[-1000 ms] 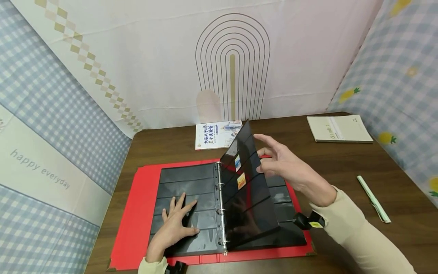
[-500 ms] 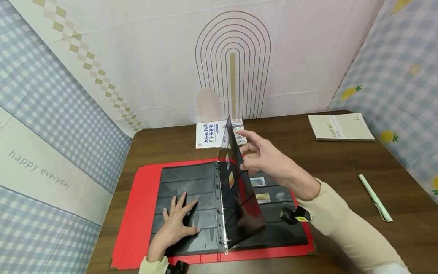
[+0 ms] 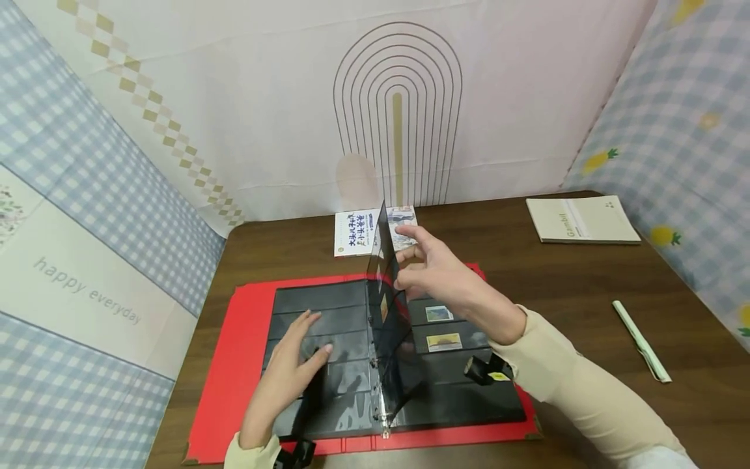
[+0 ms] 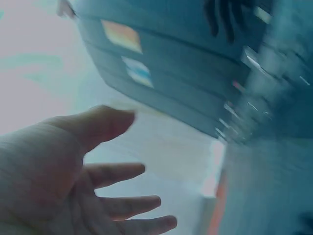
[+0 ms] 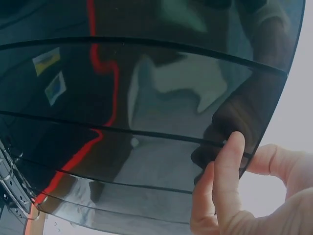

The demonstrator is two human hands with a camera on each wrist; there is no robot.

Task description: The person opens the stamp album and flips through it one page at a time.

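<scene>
A red ring-binder stamp album [image 3: 225,358] lies spread on the table, with black pocket pages on both sides. My right hand [image 3: 442,273] pinches the outer edge of one black stamp page [image 3: 389,342], which stands almost upright over the metal rings [image 3: 383,413]. In the right wrist view, thumb and fingers sit on either side of that glossy page [image 5: 161,166]. Two stamps show on it in the left wrist view, an orange stamp [image 4: 122,35] and a blue stamp [image 4: 137,71]. My left hand [image 3: 284,371], fingers spread, is over the left page [image 3: 319,299].
Two more stamps, a yellow stamp [image 3: 444,342] and a bluish stamp [image 3: 439,313], sit in the right-hand page below. Behind the album lies a white picture book [image 3: 353,234]. A pale Gambit notebook [image 3: 583,220] and a light green folded strip [image 3: 640,340] are at right.
My right hand has swung the page leftward from leaning right to nearly upright, uncovering stamps on the page beneath. My left hand has lifted off the left page and turned slightly.
</scene>
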